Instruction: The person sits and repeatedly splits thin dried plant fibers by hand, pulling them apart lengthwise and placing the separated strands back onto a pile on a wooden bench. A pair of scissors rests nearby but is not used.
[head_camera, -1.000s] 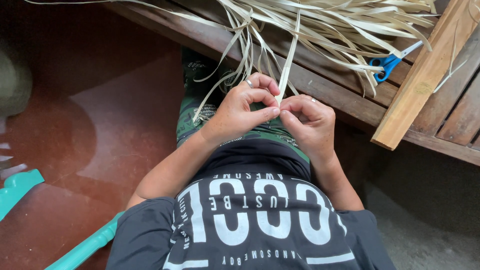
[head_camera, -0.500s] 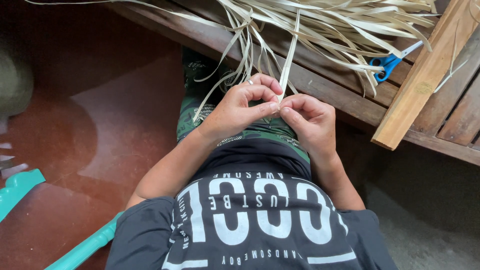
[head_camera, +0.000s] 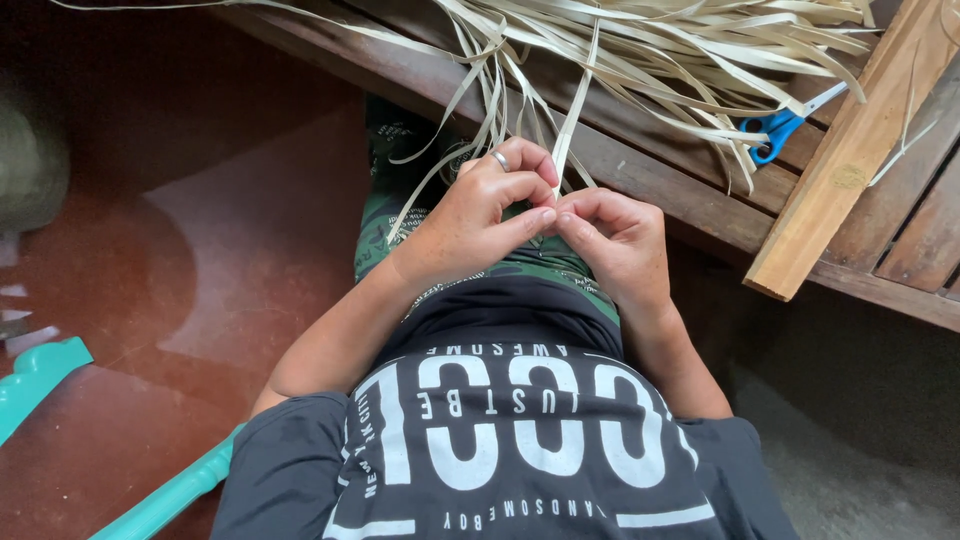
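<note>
Nearest the camera, a pale leaf strip (head_camera: 572, 128) is pinched between the closed fingertips of the left hand (head_camera: 478, 215) and the right hand (head_camera: 618, 243), held over the lap. Compared with a second ago, the hands are drawn tighter together, so the strip appears to be worked at one spot. Beyond, the strip is traced up to a heap of strips (head_camera: 690, 60) on a wooden bench (head_camera: 900, 235), where blue-handled scissors (head_camera: 775, 128) lie. A reddish floor (head_camera: 150, 300) is seen to the left.

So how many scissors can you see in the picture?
1. The blue-handled scissors lie on the wooden bench, partly under the pile of pale strips, up to the right of the hands. More could be hidden beneath the strips.
</note>
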